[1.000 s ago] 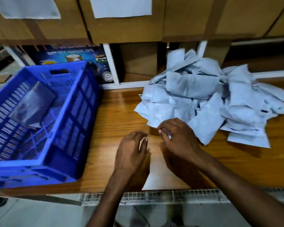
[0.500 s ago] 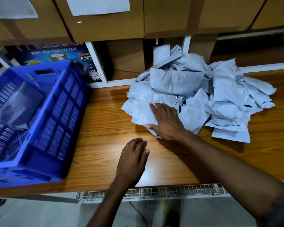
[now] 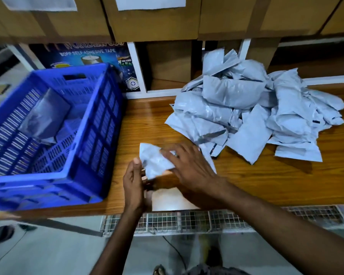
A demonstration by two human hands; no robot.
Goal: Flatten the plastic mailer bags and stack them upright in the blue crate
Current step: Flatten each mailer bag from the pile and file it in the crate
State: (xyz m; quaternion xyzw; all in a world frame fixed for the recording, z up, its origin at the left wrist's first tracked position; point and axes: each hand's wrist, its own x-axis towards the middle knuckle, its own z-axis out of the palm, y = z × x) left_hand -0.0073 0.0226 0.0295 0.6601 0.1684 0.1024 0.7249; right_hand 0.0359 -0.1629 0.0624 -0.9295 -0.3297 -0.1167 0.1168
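Note:
A single grey mailer bag [image 3: 151,161] lies on the wooden table [image 3: 266,185] near its front edge, between my hands. My right hand [image 3: 191,169] rests on top of it with fingers stretched out flat. My left hand [image 3: 134,185] holds the bag's lower left edge, thumb beside it and fingers curled under. A loose pile of grey mailer bags [image 3: 246,116] fills the table's right rear. The blue crate [image 3: 99,135] stands at the left, with one grey bag [image 3: 44,118] leaning against its left wall inside.
Cardboard boxes [image 3: 153,22] sit on a shelf above the table's back. A dark blue tape carton [image 3: 87,54] stands behind the crate. A wire mesh tray [image 3: 187,219] runs below the table's front edge. Bare wood lies between crate and pile.
My right hand reached onto the pile, then drew one bag back toward the front edge. My left hand rose from the table and took the bag's edge.

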